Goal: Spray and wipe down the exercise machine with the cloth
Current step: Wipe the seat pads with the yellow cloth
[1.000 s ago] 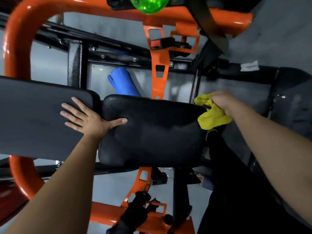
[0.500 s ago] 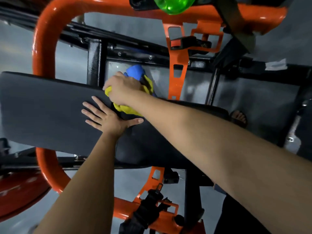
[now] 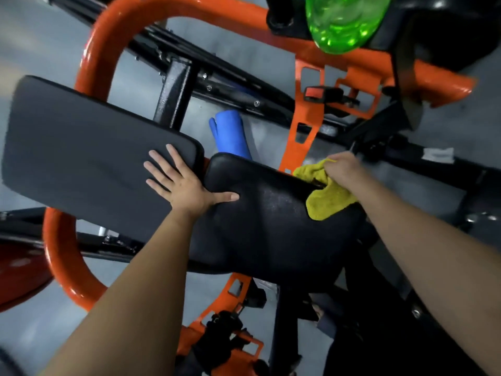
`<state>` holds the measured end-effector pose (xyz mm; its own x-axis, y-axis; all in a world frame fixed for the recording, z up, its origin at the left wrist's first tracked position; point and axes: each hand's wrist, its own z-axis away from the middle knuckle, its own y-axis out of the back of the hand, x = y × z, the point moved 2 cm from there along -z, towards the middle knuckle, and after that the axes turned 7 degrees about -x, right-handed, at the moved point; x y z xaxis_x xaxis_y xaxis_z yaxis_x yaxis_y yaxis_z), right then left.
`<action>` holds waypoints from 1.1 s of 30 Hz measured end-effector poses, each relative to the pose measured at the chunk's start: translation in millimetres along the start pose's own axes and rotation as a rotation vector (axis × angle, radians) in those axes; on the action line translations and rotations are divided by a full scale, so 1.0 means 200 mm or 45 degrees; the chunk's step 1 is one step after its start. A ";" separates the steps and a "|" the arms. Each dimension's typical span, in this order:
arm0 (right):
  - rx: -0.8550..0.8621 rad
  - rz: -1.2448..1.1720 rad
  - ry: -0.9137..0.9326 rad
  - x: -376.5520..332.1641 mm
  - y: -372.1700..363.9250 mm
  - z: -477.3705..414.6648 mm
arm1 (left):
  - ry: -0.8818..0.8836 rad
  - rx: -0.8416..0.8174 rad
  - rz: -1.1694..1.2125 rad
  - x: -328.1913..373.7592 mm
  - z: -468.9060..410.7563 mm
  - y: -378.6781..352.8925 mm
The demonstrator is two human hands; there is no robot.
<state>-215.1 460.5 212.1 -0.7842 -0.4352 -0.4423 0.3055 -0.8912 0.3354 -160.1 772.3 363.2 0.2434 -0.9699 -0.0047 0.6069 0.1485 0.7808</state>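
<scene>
The exercise machine has an orange tube frame (image 3: 89, 63) and two black pads. My left hand (image 3: 181, 183) lies flat with fingers spread across the gap between the long back pad (image 3: 81, 158) and the seat pad (image 3: 260, 221). My right hand (image 3: 343, 168) grips a yellow cloth (image 3: 325, 202) at the seat pad's far right corner; the cloth hangs down onto the pad surface. A green translucent bottle (image 3: 344, 20) sits on the frame at the top.
A blue roll (image 3: 230, 134) lies on the grey floor beyond the pads. Black crossbars (image 3: 244, 96) and orange brackets (image 3: 301, 131) run behind the seat. A red part (image 3: 19, 272) shows at the lower left. Dark clothing fills the lower right.
My right hand with the cloth swept from the seat's right edge to its left end by the gap, then back to the far right corner. My left hand stayed on the pads.
</scene>
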 end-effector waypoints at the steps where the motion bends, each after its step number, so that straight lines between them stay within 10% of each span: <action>1: 0.019 -0.035 -0.042 0.06 0.02 0.01 | 0.002 0.001 -0.006 0.00 0.00 0.00; 15: 0.032 0.080 -0.267 0.12 0.06 -0.03 | 0.017 -0.035 0.028 0.01 -0.02 0.00; 33: 0.216 0.049 0.425 -0.11 -0.21 0.25 | -0.072 0.135 0.029 -0.06 -0.06 -0.05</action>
<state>-237.9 513.9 249.0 -0.5462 -0.5110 -0.6638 0.2156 -0.8514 0.4781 -160.8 784.1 347.8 0.2115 -0.9762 0.0469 0.5177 0.1526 0.8418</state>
